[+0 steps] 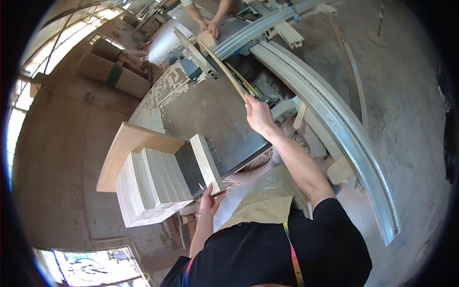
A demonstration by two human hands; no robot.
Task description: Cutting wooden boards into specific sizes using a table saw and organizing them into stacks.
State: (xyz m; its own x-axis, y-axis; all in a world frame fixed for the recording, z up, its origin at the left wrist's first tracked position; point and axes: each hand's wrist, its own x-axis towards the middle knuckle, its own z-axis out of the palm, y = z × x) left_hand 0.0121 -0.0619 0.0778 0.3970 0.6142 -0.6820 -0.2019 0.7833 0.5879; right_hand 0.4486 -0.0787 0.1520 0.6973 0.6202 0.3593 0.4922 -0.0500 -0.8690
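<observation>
My right hand [260,117] is closed round the near end of a long thin wooden strip [224,69], which slants away to the far left across the machine table. A short pale wooden board [205,160] lies on the dark metal table [205,107] near its front left corner. My left hand [210,202] grips this board's near end, thumb along the side and fingers partly hidden below. Left of it stands a pile of similar pale boards [158,184], set close together against a wider upright wooden panel [136,143].
A metal rail [334,115] curves down the right side, with a second rail [263,28] crossing at the far end. Across the table, another person's hands [209,29] rest on a piece of wood. A fence [195,51] stands on the table. Scrap wood [340,170] lies right of my legs.
</observation>
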